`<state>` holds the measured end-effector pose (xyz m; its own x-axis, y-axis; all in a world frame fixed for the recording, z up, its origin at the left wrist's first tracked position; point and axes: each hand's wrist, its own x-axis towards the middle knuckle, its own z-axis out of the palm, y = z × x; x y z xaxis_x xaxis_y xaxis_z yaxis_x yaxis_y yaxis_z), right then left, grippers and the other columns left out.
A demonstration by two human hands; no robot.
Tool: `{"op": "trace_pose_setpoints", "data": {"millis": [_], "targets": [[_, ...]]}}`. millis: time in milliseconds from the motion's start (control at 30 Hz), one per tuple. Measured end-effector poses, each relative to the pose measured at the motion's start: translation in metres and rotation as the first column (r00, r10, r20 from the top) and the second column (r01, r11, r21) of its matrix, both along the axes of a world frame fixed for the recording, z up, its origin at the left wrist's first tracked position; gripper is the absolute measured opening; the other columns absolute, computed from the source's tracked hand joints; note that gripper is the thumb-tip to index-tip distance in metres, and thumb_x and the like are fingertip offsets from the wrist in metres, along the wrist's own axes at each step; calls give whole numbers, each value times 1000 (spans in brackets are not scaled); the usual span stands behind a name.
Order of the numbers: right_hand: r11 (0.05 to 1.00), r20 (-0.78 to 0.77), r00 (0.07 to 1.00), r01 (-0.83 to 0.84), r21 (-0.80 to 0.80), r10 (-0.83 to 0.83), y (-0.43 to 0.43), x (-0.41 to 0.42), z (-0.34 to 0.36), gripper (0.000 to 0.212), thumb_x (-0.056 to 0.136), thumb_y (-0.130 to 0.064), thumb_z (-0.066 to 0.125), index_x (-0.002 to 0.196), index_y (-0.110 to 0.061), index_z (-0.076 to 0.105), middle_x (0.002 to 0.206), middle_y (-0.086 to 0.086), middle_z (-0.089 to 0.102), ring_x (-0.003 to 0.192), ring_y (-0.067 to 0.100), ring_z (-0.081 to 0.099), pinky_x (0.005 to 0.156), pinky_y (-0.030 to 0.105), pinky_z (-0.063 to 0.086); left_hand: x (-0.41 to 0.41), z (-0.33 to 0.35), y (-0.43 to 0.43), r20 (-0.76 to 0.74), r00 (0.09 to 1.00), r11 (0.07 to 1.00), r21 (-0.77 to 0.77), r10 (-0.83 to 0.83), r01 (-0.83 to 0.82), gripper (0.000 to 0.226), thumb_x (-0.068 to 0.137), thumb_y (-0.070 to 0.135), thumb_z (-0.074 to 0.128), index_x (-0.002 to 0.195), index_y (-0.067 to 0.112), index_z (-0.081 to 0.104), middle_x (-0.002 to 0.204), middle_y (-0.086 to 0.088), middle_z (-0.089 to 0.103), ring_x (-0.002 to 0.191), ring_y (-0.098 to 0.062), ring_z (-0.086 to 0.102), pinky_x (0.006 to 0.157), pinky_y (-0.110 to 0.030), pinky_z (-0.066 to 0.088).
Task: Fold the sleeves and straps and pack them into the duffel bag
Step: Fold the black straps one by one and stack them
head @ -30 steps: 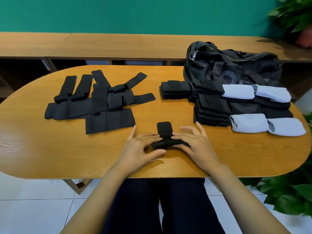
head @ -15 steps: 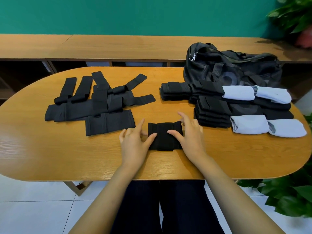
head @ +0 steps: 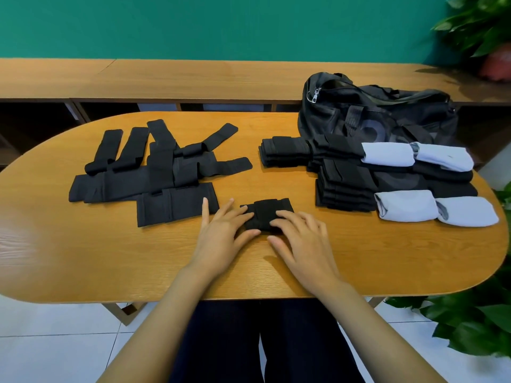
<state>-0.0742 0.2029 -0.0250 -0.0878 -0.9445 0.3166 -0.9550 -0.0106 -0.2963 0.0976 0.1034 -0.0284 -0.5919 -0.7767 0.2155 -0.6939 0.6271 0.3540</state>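
L hand [head: 221, 236] & R hand [head: 301, 244] lie palm-down, fingers straight, pressing the folded strap [head: 265, 214] from either side, nothing gripped. Strap sits just ahead of both hands on the table [head: 83, 258], front-left of the duffel bag [head: 373, 114], long axis left-right. R hand is nearer the bag. Forearms angle inward, wrists low.

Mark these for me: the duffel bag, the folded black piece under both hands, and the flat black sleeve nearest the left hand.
duffel bag [head: 387, 116], head view, front wall of the bag.
folded black piece [head: 265, 212], head view, top band at its centre.
flat black sleeve [head: 177, 205], head view, middle of its upper face.
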Motion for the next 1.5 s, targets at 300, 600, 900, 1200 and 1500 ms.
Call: {"op": "trace_pose_setpoints", "data": {"millis": [300,600,900,1200,1500], "targets": [[990,-256,966,67,125,-33,-11,14,2,69,98,-59,19,119,-18,70,146,-3,50,130,19,48,105,38,40,-6,3,-9,2,996,996,-14,88,-88,74,91,68,18,143,25,48,149,7,45,148,-11,18,113,-41,-28],[984,-205,964,153,-92,-169,-47,-3,31,79,96,-63,20,136,-3,53,159,3,30,142,26,32,114,43,29,2,-12,-18,68,933,936,-3,353,-353,77,93,61,-2,154,23,23,163,-5,16,151,-20,-3,115,-48,-22],[941,-325,898,333,58,-298,-143,-36,46,81,98,-62,26,148,1,34,163,7,17,149,30,11,122,48,-1,1,-14,-21,97,926,931,-14,364,-364,88,85,65,-12,154,24,23,163,-3,14,151,-18,-5,114,-46,-24],[968,-301,932,236,87,-200,-138,-36,29,72,95,-61,12,144,-20,47,160,13,25,148,33,17,119,55,-5,0,-14,-22,111,925,931,-36,364,-363,85,88,63,-9,154,22,25,163,-5,15,151,-20,-4,114,-47,-23],[998,-168,984,64,-7,-64,-100,-4,15,68,98,-57,14,134,-20,59,151,5,44,144,24,32,121,49,-1,9,-8,-16,-128,919,926,-14,372,-377,65,101,54,14,142,17,48,155,-6,35,150,-18,13,113,-41,-28]]}}
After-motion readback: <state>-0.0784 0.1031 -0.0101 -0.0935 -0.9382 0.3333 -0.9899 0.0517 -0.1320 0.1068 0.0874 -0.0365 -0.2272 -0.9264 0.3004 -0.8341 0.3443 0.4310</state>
